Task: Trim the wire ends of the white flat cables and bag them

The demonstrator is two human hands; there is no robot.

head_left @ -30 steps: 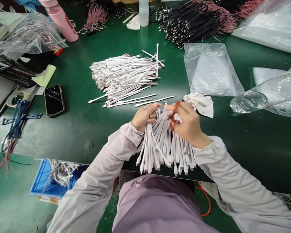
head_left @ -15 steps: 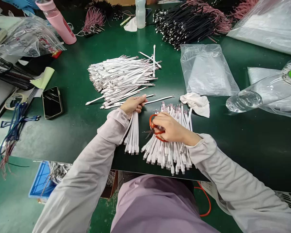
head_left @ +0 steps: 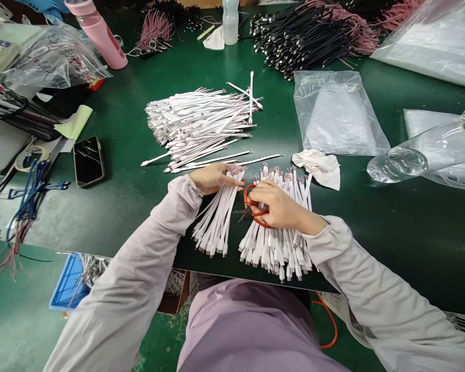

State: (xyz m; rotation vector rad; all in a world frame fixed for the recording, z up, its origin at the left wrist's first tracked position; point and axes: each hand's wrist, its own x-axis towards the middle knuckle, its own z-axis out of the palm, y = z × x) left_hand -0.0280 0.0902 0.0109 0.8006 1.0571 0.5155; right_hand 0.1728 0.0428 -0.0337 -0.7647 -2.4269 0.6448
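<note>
My left hand is closed around the upper part of a small bunch of white cables, whose pinkish bare wire ends show above the fingers. The connector ends fan out toward the table's front edge. In my right hand is a pair of orange-handled scissors, with the blades pointing left toward the small bunch. Beneath that hand lies a bigger bunch of white cables, connectors toward me. Beyond my left hand spreads a heap of loose white cables.
A crumpled tissue, a plastic bag and a lying clear bottle are on the right. To the left are a phone and a tape roll. Black cables are piled at the back.
My left hand has turned and shifted right, bringing the wire ends of its bunch into sight. The bunch looks wider and nearer the scissors. The whole view has shifted slightly.
</note>
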